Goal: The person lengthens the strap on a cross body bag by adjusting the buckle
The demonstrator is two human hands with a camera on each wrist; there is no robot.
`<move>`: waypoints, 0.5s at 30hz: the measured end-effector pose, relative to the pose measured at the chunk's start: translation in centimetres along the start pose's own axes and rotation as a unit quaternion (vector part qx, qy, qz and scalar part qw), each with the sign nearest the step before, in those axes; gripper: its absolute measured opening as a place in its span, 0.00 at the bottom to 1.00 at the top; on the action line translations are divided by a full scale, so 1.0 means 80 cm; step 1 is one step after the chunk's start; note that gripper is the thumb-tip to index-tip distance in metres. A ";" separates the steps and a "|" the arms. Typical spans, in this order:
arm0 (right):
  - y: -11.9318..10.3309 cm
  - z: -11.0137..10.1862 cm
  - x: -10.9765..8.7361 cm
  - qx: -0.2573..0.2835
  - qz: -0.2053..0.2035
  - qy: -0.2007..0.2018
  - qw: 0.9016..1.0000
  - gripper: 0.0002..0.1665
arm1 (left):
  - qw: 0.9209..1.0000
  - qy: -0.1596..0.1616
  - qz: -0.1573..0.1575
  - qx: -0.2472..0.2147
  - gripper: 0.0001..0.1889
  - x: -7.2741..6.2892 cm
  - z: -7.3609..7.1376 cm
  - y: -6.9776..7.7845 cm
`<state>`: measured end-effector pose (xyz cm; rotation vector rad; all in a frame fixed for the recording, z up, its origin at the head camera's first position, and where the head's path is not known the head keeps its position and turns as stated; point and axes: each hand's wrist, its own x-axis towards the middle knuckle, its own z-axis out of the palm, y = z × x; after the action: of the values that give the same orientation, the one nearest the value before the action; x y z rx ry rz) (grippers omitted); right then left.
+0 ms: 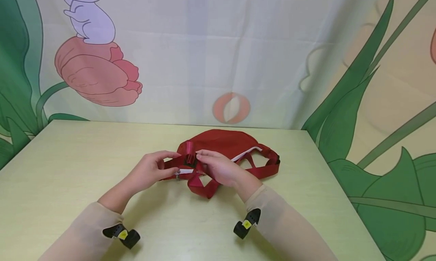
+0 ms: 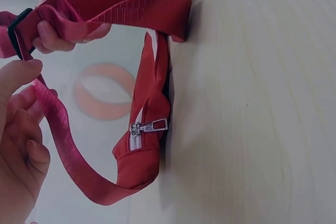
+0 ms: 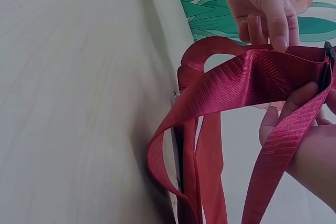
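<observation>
A red waist bag (image 1: pixel 221 140) with a white zipper rests on the table, its strap looping in front. My left hand (image 1: pixel 153 168) pinches the strap (image 2: pixel 60 124) between thumb and fingers, just beside a black slider buckle (image 2: pixel 20 31). From the other side, my right hand (image 1: pixel 219 168) holds the strap at the buckle, its fingers partly hidden behind the webbing in the right wrist view. A fold of strap (image 1: pixel 189 149) stands up out of the buckle. Near the bag's left end hangs a metal zipper pull (image 2: pixel 152 126).
The pale wooden table (image 1: pixel 85 151) carries the bag near its far edge. Behind it hangs a printed curtain (image 1: pixel 170 64) with flowers, leaves and a white animal. Another strap loop (image 1: pixel 267 170) with a black fitting lies at the bag's right end.
</observation>
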<state>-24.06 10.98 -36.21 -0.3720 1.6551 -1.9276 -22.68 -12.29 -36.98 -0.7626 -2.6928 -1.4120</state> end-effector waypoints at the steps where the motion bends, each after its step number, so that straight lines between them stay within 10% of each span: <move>1: 0.000 0.000 0.000 0.002 -0.002 0.001 1.000 0.13 | 1.000 0.000 0.000 0.003 0.21 0.000 -0.001 -0.001; 15: 0.002 0.004 0.005 -0.006 0.004 -0.018 1.000 0.16 | 0.998 -0.026 0.011 -0.054 0.26 0.002 0.002 0.022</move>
<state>-24.18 10.43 -36.32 -0.4034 1.6432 -1.8949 -22.04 -11.28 -35.68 -0.8455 -2.6549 -1.5661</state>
